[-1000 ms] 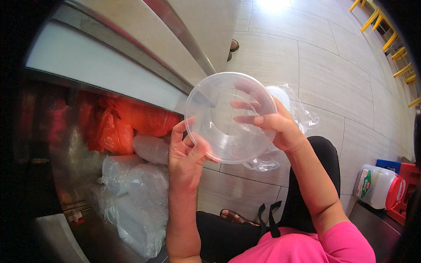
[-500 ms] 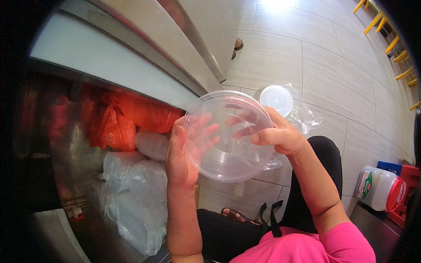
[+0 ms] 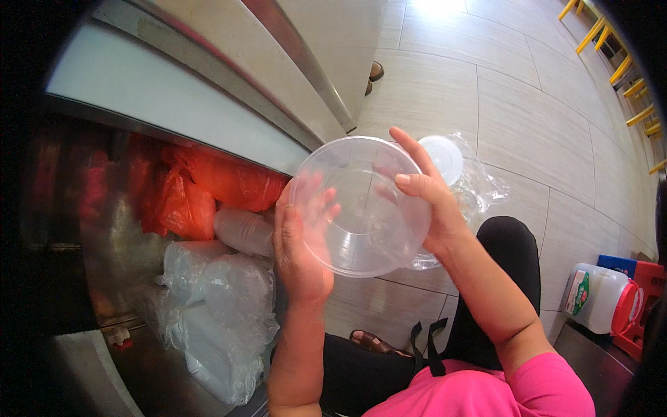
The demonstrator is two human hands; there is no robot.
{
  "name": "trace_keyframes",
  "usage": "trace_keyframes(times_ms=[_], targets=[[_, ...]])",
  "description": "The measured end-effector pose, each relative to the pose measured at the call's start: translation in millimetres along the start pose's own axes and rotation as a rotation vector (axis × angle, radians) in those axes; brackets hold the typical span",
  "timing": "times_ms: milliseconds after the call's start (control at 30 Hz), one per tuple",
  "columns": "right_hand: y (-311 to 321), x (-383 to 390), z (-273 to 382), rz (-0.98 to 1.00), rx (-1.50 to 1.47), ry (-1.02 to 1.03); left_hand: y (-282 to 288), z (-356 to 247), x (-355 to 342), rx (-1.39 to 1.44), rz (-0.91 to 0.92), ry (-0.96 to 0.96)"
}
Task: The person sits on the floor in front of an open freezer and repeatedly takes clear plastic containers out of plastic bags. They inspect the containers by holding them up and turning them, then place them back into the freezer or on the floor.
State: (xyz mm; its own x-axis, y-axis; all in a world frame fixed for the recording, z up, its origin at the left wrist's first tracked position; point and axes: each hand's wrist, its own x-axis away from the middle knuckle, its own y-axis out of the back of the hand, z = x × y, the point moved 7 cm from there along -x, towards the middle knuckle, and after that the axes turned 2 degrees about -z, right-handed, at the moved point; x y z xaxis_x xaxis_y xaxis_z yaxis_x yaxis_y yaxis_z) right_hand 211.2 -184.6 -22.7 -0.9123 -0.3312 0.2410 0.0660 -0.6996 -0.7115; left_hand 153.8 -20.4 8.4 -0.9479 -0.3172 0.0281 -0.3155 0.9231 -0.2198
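A round, clear plastic tub (image 3: 365, 240) is held up between my hands, its wide rim facing me; I cannot tell whether it is one tub or several nested. My left hand (image 3: 302, 254) cups its left side, with fingers showing through the clear wall. On the opposite side my right hand (image 3: 438, 201) rests its thumb near the rim, the index finger raised off it and other fingers behind the wall. Beyond the right hand, a white round lid or stack of lids (image 3: 442, 160) lies in clear plastic wrap (image 3: 483, 191) on the floor.
At left, an open lower cabinet holds orange plastic bags (image 3: 184, 201) and several wrapped packs of clear containers (image 3: 226, 306). Above it is a pale ledge (image 3: 174, 97). A white jug with a red lid (image 3: 596, 299) stands at right. Yellow stool legs (image 3: 594, 35) and someone's shoe (image 3: 376, 71) are farther off.
The tub has tilted and shifted slightly up. My right hand has slid lower along its side and raised its index finger. My left hand has moved a little to the right.
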Motion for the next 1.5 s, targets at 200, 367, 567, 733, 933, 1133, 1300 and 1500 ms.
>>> trace_keyframes(times_ms=[200, 367, 567, 733, 933, 1133, 1300, 1500], targets=[[-23.1, 23.3, -36.6, -0.009, -0.056, 0.019, 6.5, -1.8, 2.6, 0.099, -0.297, -0.048], [-20.0, 17.5, -19.6, 0.117, 0.034, 0.006, 1.1, -0.7, 3.2, 0.165, -0.229, -0.006], [-27.8, 17.0, -11.3, 0.235, 0.233, 0.027, 20.3, -6.4, -6.4, 0.069, -0.223, 0.123], [-28.1, 16.1, -10.9, 0.278, 0.251, -0.027, 26.3, -14.6, -6.9, -0.013, -0.201, 0.15], [-29.3, 16.8, -12.3, 0.286, 0.269, -0.028, 33.0, -19.4, -8.5, -0.09, -0.194, 0.08], [-21.0, 9.2, -8.9, 0.283, 0.264, -0.114, 32.2, -15.0, -8.2, -0.024, -0.165, 0.148], [-22.2, 10.7, -15.9, 0.351, 0.279, -0.231, 32.6, -18.5, -8.9, -0.099, -0.143, 0.168], [-20.6, 11.5, -14.7, 0.365, 0.273, -0.242, 30.3, -24.0, -8.7, -0.157, -0.089, 0.123]])
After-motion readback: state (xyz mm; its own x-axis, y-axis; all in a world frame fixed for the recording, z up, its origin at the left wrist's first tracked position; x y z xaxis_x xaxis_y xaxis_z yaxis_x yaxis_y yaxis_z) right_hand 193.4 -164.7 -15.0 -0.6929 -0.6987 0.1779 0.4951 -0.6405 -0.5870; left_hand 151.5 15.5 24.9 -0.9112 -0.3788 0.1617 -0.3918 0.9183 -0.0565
